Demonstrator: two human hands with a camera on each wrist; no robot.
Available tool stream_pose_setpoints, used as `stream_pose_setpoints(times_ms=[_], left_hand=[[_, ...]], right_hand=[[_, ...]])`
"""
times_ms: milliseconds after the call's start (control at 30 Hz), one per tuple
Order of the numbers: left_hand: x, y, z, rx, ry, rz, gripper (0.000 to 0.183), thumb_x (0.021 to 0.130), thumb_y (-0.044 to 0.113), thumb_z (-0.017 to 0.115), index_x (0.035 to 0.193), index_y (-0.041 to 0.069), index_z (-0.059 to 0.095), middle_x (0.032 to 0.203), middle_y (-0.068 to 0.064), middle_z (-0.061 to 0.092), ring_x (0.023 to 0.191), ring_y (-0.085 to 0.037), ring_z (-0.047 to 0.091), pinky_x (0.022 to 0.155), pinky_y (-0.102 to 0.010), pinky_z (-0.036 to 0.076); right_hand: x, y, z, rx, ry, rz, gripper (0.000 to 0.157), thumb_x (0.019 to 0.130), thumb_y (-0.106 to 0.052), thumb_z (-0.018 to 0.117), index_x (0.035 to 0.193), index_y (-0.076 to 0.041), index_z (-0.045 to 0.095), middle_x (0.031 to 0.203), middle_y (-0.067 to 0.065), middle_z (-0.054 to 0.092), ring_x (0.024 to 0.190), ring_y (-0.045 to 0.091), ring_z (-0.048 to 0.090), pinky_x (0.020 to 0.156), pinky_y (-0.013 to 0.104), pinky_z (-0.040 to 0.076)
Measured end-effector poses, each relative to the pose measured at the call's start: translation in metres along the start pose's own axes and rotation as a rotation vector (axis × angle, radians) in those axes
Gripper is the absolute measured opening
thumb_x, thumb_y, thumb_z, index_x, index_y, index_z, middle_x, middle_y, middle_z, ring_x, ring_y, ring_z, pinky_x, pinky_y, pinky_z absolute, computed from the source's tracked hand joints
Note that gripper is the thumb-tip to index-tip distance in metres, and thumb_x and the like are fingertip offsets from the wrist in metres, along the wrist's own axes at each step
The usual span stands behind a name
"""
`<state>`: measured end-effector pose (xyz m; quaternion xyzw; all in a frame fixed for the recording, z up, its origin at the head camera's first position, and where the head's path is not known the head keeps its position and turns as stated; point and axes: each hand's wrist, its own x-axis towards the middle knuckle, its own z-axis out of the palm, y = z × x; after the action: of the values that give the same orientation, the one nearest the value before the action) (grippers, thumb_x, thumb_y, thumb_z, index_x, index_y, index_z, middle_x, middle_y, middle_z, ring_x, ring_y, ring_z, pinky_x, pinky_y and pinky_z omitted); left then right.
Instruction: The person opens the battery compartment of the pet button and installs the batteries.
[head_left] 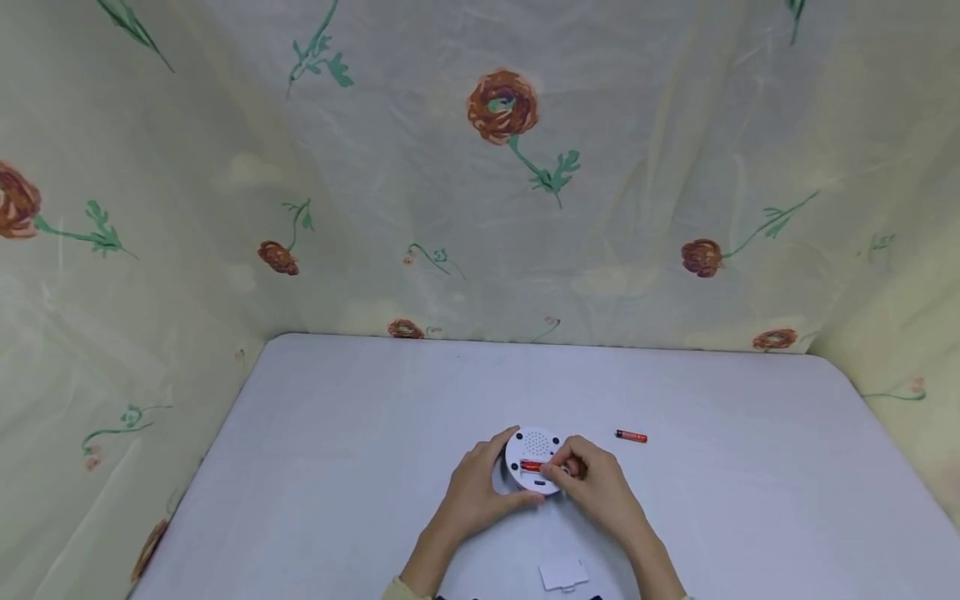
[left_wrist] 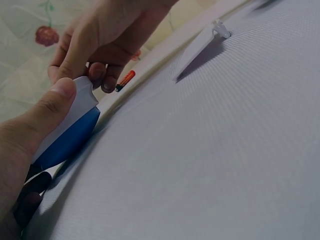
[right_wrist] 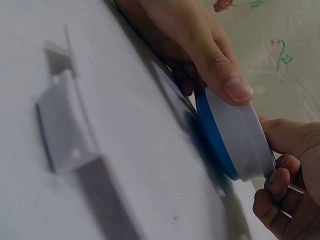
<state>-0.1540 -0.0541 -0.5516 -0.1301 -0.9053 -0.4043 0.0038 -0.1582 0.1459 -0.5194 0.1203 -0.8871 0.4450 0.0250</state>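
A round white device (head_left: pixel 537 440) with a blue underside has its face turned up, showing a patch of small holes, dark round feet and a battery slot. My left hand (head_left: pixel 477 493) grips its rim from the left, the thumb along the near side, as the left wrist view also shows. A red battery (head_left: pixel 531 467) lies in the slot. Over its right end are the thumb and fingertips of my right hand (head_left: pixel 600 486), pinching it; that end is hidden. The right wrist view shows this hand's other fingers (right_wrist: pixel 277 181) curled beside the device's edge.
Another red battery (head_left: pixel 632 436) lies on the white table (head_left: pixel 360 417), beyond and right of the device. Nearer the front edge rests a small white battery cover (head_left: pixel 563 573) with a tab. Floral-patterned curtains (head_left: pixel 600 275) stand along the back and both sides.
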Motion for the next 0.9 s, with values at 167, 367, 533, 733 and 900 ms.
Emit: stream_pose_setpoints(times_ms=[167, 367, 533, 733, 900], left_hand=[[0.000, 0.000, 0.000, 0.000, -0.002, -0.003, 0.095, 0.064, 0.070, 0.070, 0.144, 0.035, 0.035, 0.131, 0.004, 0.056, 0.110, -0.016, 0.054, 0.088, -0.039, 0.046], [0.000, 0.001, 0.002, 0.001, 0.005, -0.005, 0.095, 0.062, 0.070, 0.072, 0.143, 0.036, 0.036, 0.130, 0.006, 0.057, 0.111, -0.015, 0.054, 0.090, -0.039, 0.045], [-0.001, 0.001, 0.003, 0.002, 0.010, -0.004, 0.095, 0.061, 0.069, 0.073, 0.143, 0.036, 0.037, 0.127, 0.006, 0.058, 0.108, -0.015, 0.054, 0.088, -0.038, 0.045], [-0.001, 0.001, 0.001, 0.005, 0.010, -0.006, 0.095, 0.062, 0.068, 0.073, 0.143, 0.038, 0.035, 0.127, 0.006, 0.057, 0.108, -0.015, 0.053, 0.088, -0.038, 0.045], [-0.001, 0.001, 0.000, -0.001, 0.010, -0.008, 0.095, 0.062, 0.069, 0.072, 0.143, 0.039, 0.034, 0.128, 0.006, 0.056, 0.109, -0.014, 0.053, 0.089, -0.038, 0.044]], right_hand=[[0.001, 0.009, -0.007, 0.081, 0.011, 0.042, 0.010, 0.087, -0.030, 0.068, 0.091, -0.022, 0.062, 0.072, -0.005, 0.052, 0.063, 0.005, 0.047, 0.056, 0.019, 0.040], [0.002, 0.027, -0.018, -0.032, 0.223, 0.040, 0.013, 0.091, -0.017, 0.063, 0.104, -0.014, 0.063, 0.090, -0.003, 0.056, 0.081, 0.008, 0.052, 0.070, 0.018, 0.041], [0.003, 0.042, -0.024, -0.138, 0.334, 0.018, 0.028, 0.087, -0.006, 0.064, 0.115, -0.011, 0.063, 0.114, 0.007, 0.054, 0.104, 0.020, 0.046, 0.087, 0.033, 0.035], [0.002, 0.053, -0.029, -0.138, 0.338, 0.080, 0.038, 0.087, -0.006, 0.061, 0.126, -0.007, 0.058, 0.125, 0.017, 0.050, 0.120, 0.037, 0.041, 0.096, 0.056, 0.030], [0.002, 0.057, -0.030, -0.173, 0.343, 0.058, 0.039, 0.086, -0.004, 0.061, 0.125, -0.003, 0.058, 0.122, 0.021, 0.051, 0.119, 0.041, 0.041, 0.095, 0.056, 0.032]])
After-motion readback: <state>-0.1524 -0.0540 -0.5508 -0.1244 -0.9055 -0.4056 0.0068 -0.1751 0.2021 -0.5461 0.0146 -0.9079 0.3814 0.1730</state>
